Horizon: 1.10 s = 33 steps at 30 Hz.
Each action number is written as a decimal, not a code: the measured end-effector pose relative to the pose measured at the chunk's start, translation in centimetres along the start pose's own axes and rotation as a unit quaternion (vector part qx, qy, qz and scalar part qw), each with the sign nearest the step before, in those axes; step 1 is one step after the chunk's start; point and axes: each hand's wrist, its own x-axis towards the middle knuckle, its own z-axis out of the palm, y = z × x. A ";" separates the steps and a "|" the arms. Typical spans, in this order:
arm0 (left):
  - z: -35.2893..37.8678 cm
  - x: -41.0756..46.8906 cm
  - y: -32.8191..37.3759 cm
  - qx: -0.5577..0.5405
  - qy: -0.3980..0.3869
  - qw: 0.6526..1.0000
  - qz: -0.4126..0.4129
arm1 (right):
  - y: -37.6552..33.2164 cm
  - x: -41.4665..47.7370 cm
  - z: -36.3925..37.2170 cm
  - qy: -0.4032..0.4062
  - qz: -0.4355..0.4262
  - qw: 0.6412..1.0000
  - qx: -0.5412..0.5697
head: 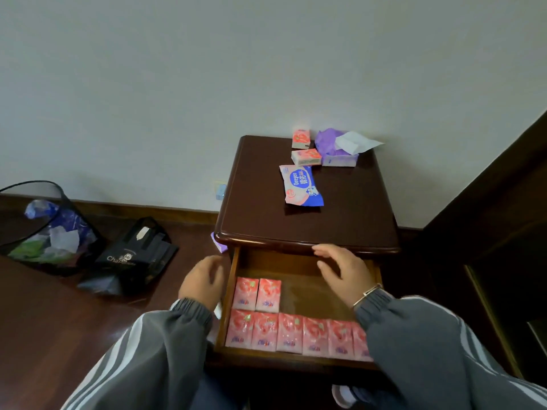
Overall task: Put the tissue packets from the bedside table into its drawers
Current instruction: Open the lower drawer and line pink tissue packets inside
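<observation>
The dark wooden bedside table [349, 226] has its top drawer [299, 266] pulled out. Several pink tissue packets [291, 332] lie flat in it, in a front row plus two behind at the left. Two more pink packets [305, 147] stay on the tabletop at the back, beside a white and blue wipes pack [302, 184] and a purple tissue pack [337, 149] with a sheet sticking out. My left hand [204, 281] hovers at the drawer's left side, fingers loosely curled, holding nothing. My right hand [343, 269] is spread above the drawer's empty right part.
On the floor to the left stand a black mesh waste bin [50, 226] and a black bag [139, 255]. A dark wooden bed frame [497, 238] borders the table on the right. A purple packet [219, 242] shows beside the table's left front corner.
</observation>
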 end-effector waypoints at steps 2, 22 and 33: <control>-1.7 1.4 2.1 -0.019 0.069 0.996 0.048 | 2.1 1.8 -2.9 0.080 -0.011 0.996 -0.039; 8.3 26.3 25.0 0.141 -0.075 0.964 0.214 | 14.1 15.0 -0.1 -0.024 0.196 0.939 -0.281; 8.0 31.0 28.1 -0.031 0.009 0.994 0.104 | 14.0 14.9 0.5 0.017 0.192 0.933 -0.304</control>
